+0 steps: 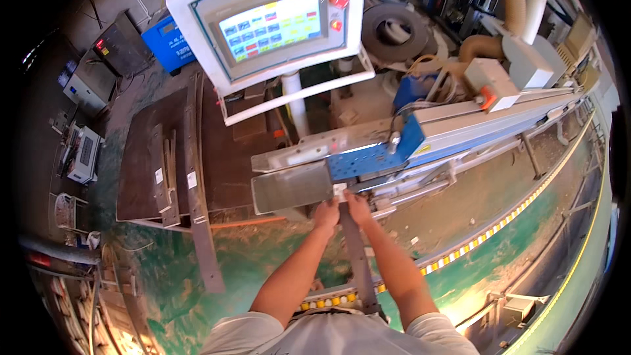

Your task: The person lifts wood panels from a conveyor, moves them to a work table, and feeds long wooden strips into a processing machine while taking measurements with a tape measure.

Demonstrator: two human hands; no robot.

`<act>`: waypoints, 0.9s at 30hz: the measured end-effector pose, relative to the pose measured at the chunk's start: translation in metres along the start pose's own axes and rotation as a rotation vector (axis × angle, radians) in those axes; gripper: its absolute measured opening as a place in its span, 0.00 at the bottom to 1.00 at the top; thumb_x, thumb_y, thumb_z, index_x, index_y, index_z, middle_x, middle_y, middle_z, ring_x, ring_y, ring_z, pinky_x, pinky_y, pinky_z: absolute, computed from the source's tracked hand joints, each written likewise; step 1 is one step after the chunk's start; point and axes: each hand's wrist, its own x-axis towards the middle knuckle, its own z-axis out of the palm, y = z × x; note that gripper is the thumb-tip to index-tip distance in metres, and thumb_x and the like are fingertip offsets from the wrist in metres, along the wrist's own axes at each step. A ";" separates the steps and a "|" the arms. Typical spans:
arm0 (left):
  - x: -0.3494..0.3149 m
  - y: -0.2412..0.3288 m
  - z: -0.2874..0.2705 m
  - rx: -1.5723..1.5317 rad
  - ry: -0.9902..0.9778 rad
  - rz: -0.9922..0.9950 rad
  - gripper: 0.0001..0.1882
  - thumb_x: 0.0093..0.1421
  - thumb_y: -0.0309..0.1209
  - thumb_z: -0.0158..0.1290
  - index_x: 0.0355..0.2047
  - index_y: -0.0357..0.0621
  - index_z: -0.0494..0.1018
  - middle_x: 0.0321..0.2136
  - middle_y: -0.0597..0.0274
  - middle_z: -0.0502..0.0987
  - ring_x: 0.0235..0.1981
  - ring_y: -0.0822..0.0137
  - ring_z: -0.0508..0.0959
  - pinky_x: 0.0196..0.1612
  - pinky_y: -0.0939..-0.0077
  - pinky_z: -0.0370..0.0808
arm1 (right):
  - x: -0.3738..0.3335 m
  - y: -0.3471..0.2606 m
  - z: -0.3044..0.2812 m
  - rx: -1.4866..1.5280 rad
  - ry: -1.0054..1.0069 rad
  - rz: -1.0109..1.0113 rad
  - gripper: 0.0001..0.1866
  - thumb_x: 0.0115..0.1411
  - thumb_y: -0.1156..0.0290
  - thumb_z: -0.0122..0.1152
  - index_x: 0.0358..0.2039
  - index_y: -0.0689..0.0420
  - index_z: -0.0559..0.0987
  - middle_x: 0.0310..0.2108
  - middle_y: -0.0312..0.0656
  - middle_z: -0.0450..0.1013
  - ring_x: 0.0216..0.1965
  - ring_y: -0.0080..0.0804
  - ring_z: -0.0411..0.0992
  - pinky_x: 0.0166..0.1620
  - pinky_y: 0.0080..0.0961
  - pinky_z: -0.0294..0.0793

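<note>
Brown strip (pixel 355 254), green floor (pixel 253 244) beyond edges

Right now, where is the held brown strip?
Right of centre in the head view, the brown strip runs from between left hand and right hand toward the waist, below the blue perforated plate.
</note>
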 end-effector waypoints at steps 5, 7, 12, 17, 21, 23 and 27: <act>-0.025 0.023 0.010 0.030 -0.035 -0.010 0.25 0.70 0.49 0.44 0.46 0.39 0.79 0.42 0.38 0.80 0.46 0.39 0.78 0.48 0.49 0.72 | -0.010 -0.017 -0.016 0.006 -0.032 0.133 0.31 0.66 0.43 0.56 0.36 0.65 0.83 0.25 0.34 0.73 0.27 0.19 0.67 0.31 0.24 0.68; -0.051 0.050 0.015 0.071 0.018 0.143 0.24 0.71 0.47 0.43 0.44 0.39 0.79 0.40 0.38 0.80 0.45 0.39 0.78 0.47 0.48 0.72 | -0.011 -0.010 -0.030 0.012 -0.008 0.129 0.30 0.67 0.44 0.55 0.34 0.65 0.82 0.24 0.32 0.73 0.26 0.18 0.66 0.30 0.23 0.66; -0.053 0.058 0.006 0.040 0.017 0.118 0.26 0.73 0.47 0.43 0.42 0.33 0.78 0.35 0.40 0.80 0.36 0.44 0.78 0.41 0.52 0.71 | -0.010 -0.021 -0.021 0.090 -0.019 0.086 0.27 0.68 0.49 0.56 0.31 0.66 0.81 0.19 0.32 0.69 0.22 0.18 0.64 0.25 0.25 0.64; -0.048 0.062 0.028 0.017 -0.040 0.121 0.25 0.73 0.47 0.43 0.46 0.35 0.77 0.35 0.50 0.80 0.33 0.55 0.78 0.37 0.56 0.71 | 0.001 -0.011 -0.048 0.028 0.001 0.063 0.29 0.68 0.47 0.55 0.32 0.67 0.81 0.18 0.36 0.69 0.22 0.21 0.64 0.27 0.28 0.65; -0.042 0.067 0.066 0.033 -0.107 0.036 0.25 0.73 0.47 0.44 0.50 0.36 0.76 0.30 0.58 0.76 0.29 0.64 0.74 0.33 0.58 0.71 | 0.006 -0.016 -0.090 -0.051 0.019 0.035 0.31 0.68 0.46 0.55 0.35 0.68 0.81 0.21 0.36 0.72 0.25 0.21 0.67 0.29 0.27 0.68; -0.037 0.064 0.086 0.037 -0.091 0.078 0.25 0.73 0.47 0.44 0.50 0.36 0.75 0.28 0.60 0.75 0.27 0.66 0.73 0.32 0.60 0.71 | 0.009 -0.025 -0.108 -0.052 0.046 0.032 0.31 0.68 0.46 0.54 0.34 0.69 0.81 0.20 0.44 0.72 0.25 0.27 0.68 0.31 0.33 0.70; -0.050 0.094 0.130 -0.020 -0.110 0.000 0.22 0.72 0.44 0.44 0.43 0.35 0.77 0.33 0.45 0.79 0.32 0.53 0.78 0.38 0.58 0.72 | 0.023 -0.013 -0.159 -0.110 0.029 0.033 0.32 0.67 0.46 0.53 0.33 0.70 0.80 0.19 0.51 0.71 0.24 0.34 0.68 0.33 0.37 0.71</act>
